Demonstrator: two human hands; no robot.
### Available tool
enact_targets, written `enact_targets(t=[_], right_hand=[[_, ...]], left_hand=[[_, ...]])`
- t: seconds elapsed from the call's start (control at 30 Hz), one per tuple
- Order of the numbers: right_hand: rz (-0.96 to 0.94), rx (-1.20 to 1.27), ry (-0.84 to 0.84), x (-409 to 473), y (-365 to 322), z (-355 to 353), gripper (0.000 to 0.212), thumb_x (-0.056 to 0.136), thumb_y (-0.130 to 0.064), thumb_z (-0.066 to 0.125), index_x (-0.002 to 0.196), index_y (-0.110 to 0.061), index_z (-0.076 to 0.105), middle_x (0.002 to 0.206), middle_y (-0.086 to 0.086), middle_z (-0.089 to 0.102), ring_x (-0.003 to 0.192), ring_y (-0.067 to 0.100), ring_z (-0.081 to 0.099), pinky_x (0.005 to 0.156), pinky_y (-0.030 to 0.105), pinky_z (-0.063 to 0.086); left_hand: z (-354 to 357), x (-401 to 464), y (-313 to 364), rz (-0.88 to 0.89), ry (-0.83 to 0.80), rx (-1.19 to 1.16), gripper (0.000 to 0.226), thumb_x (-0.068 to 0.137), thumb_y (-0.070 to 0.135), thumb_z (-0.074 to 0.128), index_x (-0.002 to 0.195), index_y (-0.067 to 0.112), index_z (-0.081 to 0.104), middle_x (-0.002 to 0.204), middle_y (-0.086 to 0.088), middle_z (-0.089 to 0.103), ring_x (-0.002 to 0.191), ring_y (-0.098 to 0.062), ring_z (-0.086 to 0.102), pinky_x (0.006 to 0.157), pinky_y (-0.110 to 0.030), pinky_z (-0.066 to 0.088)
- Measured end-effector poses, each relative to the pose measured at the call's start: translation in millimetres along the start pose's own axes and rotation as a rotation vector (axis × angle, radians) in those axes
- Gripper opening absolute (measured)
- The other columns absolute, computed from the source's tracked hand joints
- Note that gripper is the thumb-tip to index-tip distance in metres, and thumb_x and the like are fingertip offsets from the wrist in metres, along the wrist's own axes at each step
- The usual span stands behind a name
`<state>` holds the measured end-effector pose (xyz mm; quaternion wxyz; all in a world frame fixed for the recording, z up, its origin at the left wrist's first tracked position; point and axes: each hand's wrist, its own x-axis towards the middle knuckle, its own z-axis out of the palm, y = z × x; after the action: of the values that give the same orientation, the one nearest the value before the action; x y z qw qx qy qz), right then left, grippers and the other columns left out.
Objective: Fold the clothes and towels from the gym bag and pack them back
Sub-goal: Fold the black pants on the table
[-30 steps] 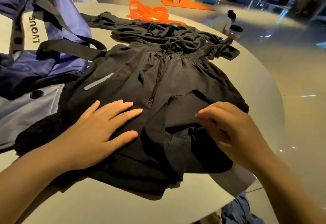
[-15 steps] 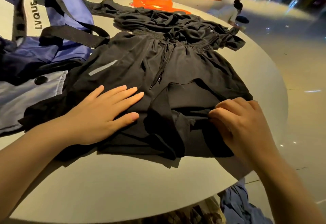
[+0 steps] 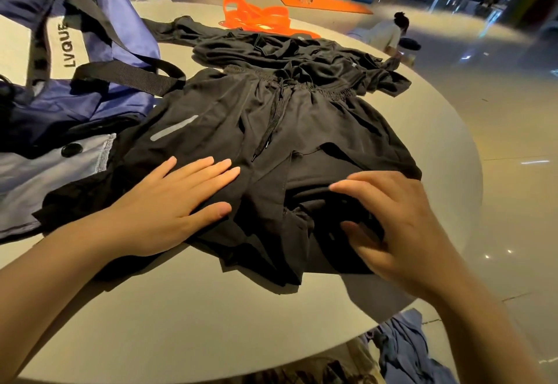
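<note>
Head view: beside the purple gym bag [image 3: 99, 51], the left hand [image 3: 169, 205] presses flat, fingers straight, on the black shorts [image 3: 302, 130] spread on the worktop [image 3: 211, 323]. Right hand [image 3: 401, 226] pinches the hem under its curled fingers. Judged step: smoothing before folding; next, one leg goes across.

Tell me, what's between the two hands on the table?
In the head view, black shorts fill the gap between the left hand and right hand, their drawstring ending just above.

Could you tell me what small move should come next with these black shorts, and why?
Probably smooth the right leg flat: the left hand presses the shorts flat, while the fabric under the right hand is bunched, so a fold would crease.
</note>
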<state>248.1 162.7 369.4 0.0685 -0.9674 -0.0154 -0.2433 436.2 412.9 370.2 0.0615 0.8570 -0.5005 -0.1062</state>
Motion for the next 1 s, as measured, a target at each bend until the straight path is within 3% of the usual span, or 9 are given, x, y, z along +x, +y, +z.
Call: enact_targets(t=[0.17, 0.27, 0.37, 0.43, 0.53, 0.67, 0.83, 0.93, 1.0], right_hand=[[-0.049, -0.086, 0.072, 16, -4, 18, 0.023, 0.088, -0.035, 0.047, 0.102, -0.023, 0.061, 0.095, 0.003, 0.07, 0.086, 0.028, 0.063, 0.076, 0.041, 0.047], [0.027, -0.025, 0.065, 1, 20, 5, 0.017, 0.088, -0.03, 0.053, 0.103, -0.025, 0.061, 0.096, 0.001, 0.07, 0.086, 0.028, 0.063, 0.072, 0.05, 0.05], [0.185, 0.042, 0.084, -23, 42, -12, 0.027, 0.08, -0.017, 0.072, 0.105, -0.027, 0.064, 0.098, -0.007, 0.062, 0.09, 0.028, 0.06, 0.07, 0.061, 0.048], [0.226, 0.092, 0.055, -28, 42, -13, 0.037, 0.078, -0.011, 0.069, 0.107, -0.031, 0.058, 0.099, -0.005, 0.061, 0.094, 0.029, 0.058, 0.072, 0.064, 0.048], [0.194, 0.078, 0.004, -20, 27, -9, 0.044, 0.081, -0.008, 0.063, 0.11, -0.04, 0.056, 0.106, 0.0, 0.066, 0.103, 0.022, 0.054, 0.082, 0.057, 0.045], [0.104, 0.196, 0.017, -9, -5, -17, 0.049, 0.075, -0.014, 0.054, 0.12, -0.033, 0.054, 0.119, -0.012, 0.056, 0.117, 0.006, 0.044, 0.095, 0.04, 0.036], [0.024, 0.007, -0.126, 7, -31, 7, 0.035, 0.081, -0.043, 0.046, 0.109, -0.03, 0.063, 0.109, -0.009, 0.063, 0.104, 0.016, 0.055, 0.086, 0.033, 0.034], [0.054, -0.018, -0.011, 5, -21, 8, 0.025, 0.082, -0.028, 0.045, 0.096, -0.026, 0.065, 0.097, -0.008, 0.066, 0.094, 0.02, 0.061, 0.081, 0.037, 0.043], [0.165, 0.157, 0.097, -2, -8, -4, 0.028, 0.077, -0.02, 0.044, 0.093, -0.03, 0.064, 0.092, -0.013, 0.065, 0.091, 0.013, 0.059, 0.082, 0.035, 0.047]], left_hand=[[-1, 0, -1, -0.01, -0.003, 0.021, 0.064, 0.067, 0.077, -0.015, 0.128, 0.062, -0.023, 0.136, 0.043, -0.028, 0.125, 0.022, -0.032, 0.103, -0.016, -0.023], [-1, -1, -2, -0.01, 0.004, 0.019, 0.068, 0.067, 0.078, -0.014, 0.131, 0.06, -0.022, 0.138, 0.041, -0.027, 0.126, 0.022, -0.03, 0.105, -0.016, -0.021], [0, 1, -4, -0.001, -0.004, 0.049, 0.068, 0.066, 0.08, -0.013, 0.131, 0.06, -0.023, 0.138, 0.039, -0.03, 0.124, 0.021, -0.032, 0.106, -0.017, -0.02], [0, 1, -3, 0.008, -0.006, 0.074, 0.069, 0.067, 0.079, -0.013, 0.132, 0.058, -0.023, 0.139, 0.037, -0.03, 0.129, 0.018, -0.03, 0.107, -0.018, -0.018], [1, 2, -2, 0.012, -0.005, 0.082, 0.07, 0.066, 0.079, -0.014, 0.132, 0.057, -0.023, 0.14, 0.036, -0.029, 0.132, 0.015, -0.028, 0.109, -0.02, -0.017], [1, 2, -2, 0.005, -0.012, 0.058, 0.069, 0.067, 0.078, -0.013, 0.132, 0.058, -0.021, 0.141, 0.037, -0.028, 0.129, 0.019, -0.03, 0.11, -0.02, -0.017], [1, 2, -2, 0.01, -0.005, 0.061, 0.068, 0.065, 0.078, -0.017, 0.13, 0.059, -0.023, 0.139, 0.037, -0.029, 0.123, 0.021, -0.034, 0.11, -0.021, -0.016], [1, 1, -7, 0.017, 0.009, 0.123, 0.073, 0.061, 0.074, -0.033, 0.132, 0.057, -0.026, 0.142, 0.034, -0.028, 0.129, 0.015, -0.031, 0.111, -0.023, -0.013], [1, 0, -11, 0.037, 0.052, 0.134, 0.068, 0.07, 0.069, -0.025, 0.137, 0.055, -0.016, 0.148, 0.031, -0.017, 0.136, 0.009, -0.018, 0.111, -0.024, -0.008]])
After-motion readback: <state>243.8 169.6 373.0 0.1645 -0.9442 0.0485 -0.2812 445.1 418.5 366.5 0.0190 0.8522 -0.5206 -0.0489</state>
